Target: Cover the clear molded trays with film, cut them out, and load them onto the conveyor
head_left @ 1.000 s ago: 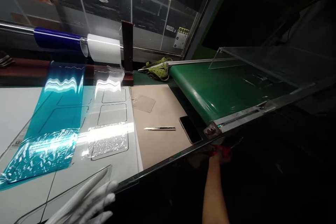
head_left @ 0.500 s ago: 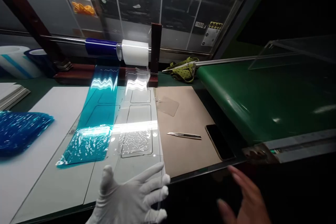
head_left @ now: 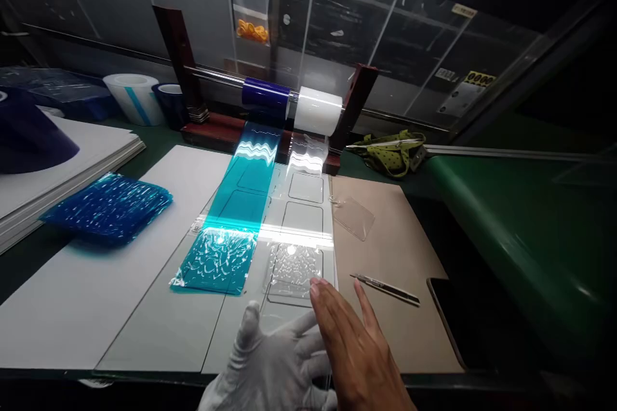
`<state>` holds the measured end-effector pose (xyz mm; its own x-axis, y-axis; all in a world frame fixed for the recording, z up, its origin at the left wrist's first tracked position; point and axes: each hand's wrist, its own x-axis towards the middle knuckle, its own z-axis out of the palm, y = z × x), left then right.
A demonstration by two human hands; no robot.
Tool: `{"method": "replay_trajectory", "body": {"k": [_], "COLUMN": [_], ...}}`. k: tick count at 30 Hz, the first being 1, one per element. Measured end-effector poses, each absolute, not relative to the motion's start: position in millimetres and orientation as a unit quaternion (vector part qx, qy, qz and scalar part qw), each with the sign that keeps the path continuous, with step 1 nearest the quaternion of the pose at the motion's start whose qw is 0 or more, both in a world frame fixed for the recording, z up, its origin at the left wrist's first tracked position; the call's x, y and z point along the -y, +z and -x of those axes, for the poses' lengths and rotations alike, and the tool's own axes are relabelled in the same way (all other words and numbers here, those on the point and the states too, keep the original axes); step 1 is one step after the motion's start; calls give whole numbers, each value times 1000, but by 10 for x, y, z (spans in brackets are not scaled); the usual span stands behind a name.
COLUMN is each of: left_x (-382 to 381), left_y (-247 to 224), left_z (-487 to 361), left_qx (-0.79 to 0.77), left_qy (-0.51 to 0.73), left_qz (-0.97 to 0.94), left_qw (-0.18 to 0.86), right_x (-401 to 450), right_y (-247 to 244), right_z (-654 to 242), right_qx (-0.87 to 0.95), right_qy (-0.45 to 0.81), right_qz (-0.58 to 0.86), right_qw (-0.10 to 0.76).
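My left hand [head_left: 277, 359], in a white glove, is at the near edge of the bench with its thumb raised and fingers spread. My bare right hand [head_left: 359, 347] overlaps the gloved fingertips, its own fingers stretched out; I cannot tell whether the two touch. Just beyond them, a stack of clear film pieces [head_left: 294, 270] lies on a pale board [head_left: 159, 327] marked with rounded outlines. To its left is a stack of teal film pieces [head_left: 216, 263]. A teal film strip [head_left: 248, 189] and a clear strip run back from the rolls.
A blue film roll [head_left: 266, 96] and a white roll [head_left: 318, 110] hang on a rod. Right of the board lie a craft knife [head_left: 385, 289], a clear rounded sheet [head_left: 355, 218] and a phone [head_left: 456, 314]. A blue film stack [head_left: 113, 209] sits left; a green conveyor belt [head_left: 520, 231] stands right.
My right hand has come left from beyond the bench edge to overlap my gloved left hand. The view has swung left, so the bench things appear further right.
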<state>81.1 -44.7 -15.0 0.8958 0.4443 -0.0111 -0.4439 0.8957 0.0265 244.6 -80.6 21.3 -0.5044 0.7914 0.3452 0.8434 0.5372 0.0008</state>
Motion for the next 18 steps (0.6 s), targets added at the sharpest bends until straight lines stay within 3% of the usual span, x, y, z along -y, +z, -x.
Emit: {"method": "replay_trajectory", "body": {"k": [10, 18], "left_x": [11, -169], "left_y": [-103, -188], "left_z": [-733, -758], "left_qx": [-23, -39], "left_qy": [237, 231], "left_qz": [-43, -14], "left_qw": [970, 972], "right_x": [339, 57], "right_y": [175, 145], "right_z": [-2396, -2416], "right_qx": [879, 866], "right_qy": [-75, -40], "right_qz": [459, 479], "right_qw": [102, 135]}}
